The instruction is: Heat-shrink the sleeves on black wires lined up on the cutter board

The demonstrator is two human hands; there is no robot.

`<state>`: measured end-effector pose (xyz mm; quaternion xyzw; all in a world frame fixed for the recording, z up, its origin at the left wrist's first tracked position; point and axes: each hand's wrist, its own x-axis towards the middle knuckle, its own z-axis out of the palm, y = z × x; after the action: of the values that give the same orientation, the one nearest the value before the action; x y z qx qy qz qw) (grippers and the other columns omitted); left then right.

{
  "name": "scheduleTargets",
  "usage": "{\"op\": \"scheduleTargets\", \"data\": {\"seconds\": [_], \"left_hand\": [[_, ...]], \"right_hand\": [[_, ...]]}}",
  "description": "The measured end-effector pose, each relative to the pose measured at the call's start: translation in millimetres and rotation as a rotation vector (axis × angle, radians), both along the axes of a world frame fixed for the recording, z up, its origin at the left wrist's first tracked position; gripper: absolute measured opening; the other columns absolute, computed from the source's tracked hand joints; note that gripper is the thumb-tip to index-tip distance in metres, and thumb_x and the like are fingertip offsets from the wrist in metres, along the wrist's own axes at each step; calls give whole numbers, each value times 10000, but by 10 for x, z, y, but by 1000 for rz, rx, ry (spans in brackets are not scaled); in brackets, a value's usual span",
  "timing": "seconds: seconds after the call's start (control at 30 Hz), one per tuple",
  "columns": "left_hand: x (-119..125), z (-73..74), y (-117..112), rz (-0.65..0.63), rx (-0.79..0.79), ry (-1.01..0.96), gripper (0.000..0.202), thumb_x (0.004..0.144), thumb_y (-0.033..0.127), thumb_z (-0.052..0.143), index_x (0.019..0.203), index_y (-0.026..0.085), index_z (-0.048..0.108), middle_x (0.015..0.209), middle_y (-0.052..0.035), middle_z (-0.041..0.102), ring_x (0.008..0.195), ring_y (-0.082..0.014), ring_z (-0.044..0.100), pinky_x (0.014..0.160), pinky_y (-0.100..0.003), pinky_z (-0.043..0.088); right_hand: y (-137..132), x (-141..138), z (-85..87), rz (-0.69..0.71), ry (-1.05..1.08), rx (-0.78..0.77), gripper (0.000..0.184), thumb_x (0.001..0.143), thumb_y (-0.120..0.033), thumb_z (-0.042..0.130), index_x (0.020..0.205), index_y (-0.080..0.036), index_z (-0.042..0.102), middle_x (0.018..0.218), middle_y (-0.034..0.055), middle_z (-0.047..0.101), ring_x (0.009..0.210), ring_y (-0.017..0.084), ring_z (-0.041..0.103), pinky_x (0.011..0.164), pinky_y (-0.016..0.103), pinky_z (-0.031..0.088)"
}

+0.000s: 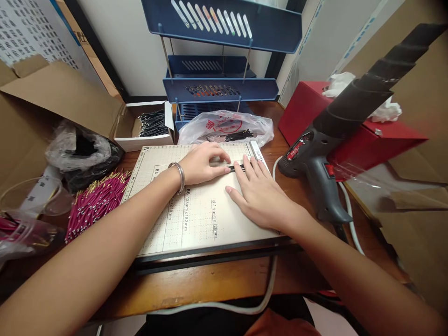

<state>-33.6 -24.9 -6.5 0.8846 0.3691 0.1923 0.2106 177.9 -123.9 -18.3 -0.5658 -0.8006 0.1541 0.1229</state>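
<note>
A cream paper trimmer board [199, 205] with printed grid lines and size marks lies flat in front of me. A few thin black wires [236, 168] rest near its far right side, partly hidden under my fingers. With thumb and fingers curled together, my left hand [203, 163] pinches the left end of these wires; a silver bangle [178, 177] is on that wrist. Flat on the board, my right hand [257, 189] presses its outstretched fingertips over the wires' other end.
Left are a pile of magenta wires with gold tips [101, 200], a plastic cup [28, 233] and a white box of black wires [143, 135]. Behind stand a plastic bag [196, 128] and blue rack [224, 88]. A heat gun [322, 163] and red box [304, 107] are right.
</note>
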Motion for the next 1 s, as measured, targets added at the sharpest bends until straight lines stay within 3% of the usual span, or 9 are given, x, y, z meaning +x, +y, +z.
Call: {"op": "scheduleTargets", "data": {"seconds": [0.17, 0.33, 0.43, 0.53, 0.63, 0.7, 0.8, 1.0], "left_hand": [[21, -22, 24, 29, -63, -19, 230, 940, 407, 766, 1072, 230, 829, 1045, -63, 734, 986, -249, 621, 967, -423, 481], [55, -6, 11, 52, -91, -21, 242, 941, 415, 756, 1057, 213, 823, 1029, -70, 742, 990, -253, 622, 972, -430, 480], [32, 21, -3, 49, -82, 3, 253, 964, 400, 687, 1078, 213, 813, 1108, -85, 753, 1083, -276, 637, 1052, -476, 478], [-21, 52, -23, 78, -52, 92, 310, 971, 362, 612, 1184, 220, 786, 1330, -110, 726, 1301, -336, 595, 1181, -579, 422], [-39, 87, -66, 119, -36, 199, 493, 953, 337, 585, 1419, 219, 694, 1660, -121, 556, 1559, -384, 428, 1303, -671, 289], [-5, 113, -113, 112, -56, 272, 632, 966, 319, 537, 1587, 204, 564, 1793, -119, 409, 1675, -367, 294, 1367, -684, 176], [94, 150, -198, 112, -110, 376, 711, 1021, 316, 435, 1715, 170, 393, 1865, -129, 247, 1747, -333, 153, 1404, -682, 38], [201, 183, -270, 138, -143, 430, 708, 1062, 329, 337, 1753, 175, 335, 1887, -114, 145, 1765, -306, 78, 1410, -670, 15]], "right_hand": [[-5, -20, 8, 1, -34, -1, 863, 1069, -615, 427, 1724, -55, 385, 1843, 251, 246, 1741, 475, 167, 1415, 690, 129], [-25, -84, 114, -3, -216, -48, 843, 1108, -577, 379, 1753, -38, 310, 1847, 285, 147, 1741, 475, 123, 1416, 667, 136], [-36, -104, 162, -3, -289, -64, 836, 1126, -580, 344, 1762, -42, 280, 1852, 255, 122, 1746, 449, 108, 1427, 629, 135], [-39, -112, 180, 6, -348, -77, 841, 1134, -588, 293, 1776, -50, 223, 1869, 179, 76, 1748, 449, 77, 1440, 596, 117], [-39, -120, 187, 8, -375, -94, 846, 1134, -599, 262, 1785, -66, 168, 1878, 116, 74, 1750, 449, 63, 1447, 575, 106], [-39, -126, 193, 6, -382, -102, 846, 1136, -601, 255, 1786, -70, 153, 1878, 104, 84, 1752, 443, 59, 1450, 568, 100], [-40, -134, 200, 4, -387, -111, 845, 1137, -599, 255, 1787, -72, 143, 1878, 102, 75, 1752, 442, 57, 1450, 569, 98], [-41, -134, 181, 11, -379, -80, 856, 1133, -601, 271, 1780, -50, 169, 1874, 121, 103, 1747, 456, 69, 1446, 578, 118]]}}
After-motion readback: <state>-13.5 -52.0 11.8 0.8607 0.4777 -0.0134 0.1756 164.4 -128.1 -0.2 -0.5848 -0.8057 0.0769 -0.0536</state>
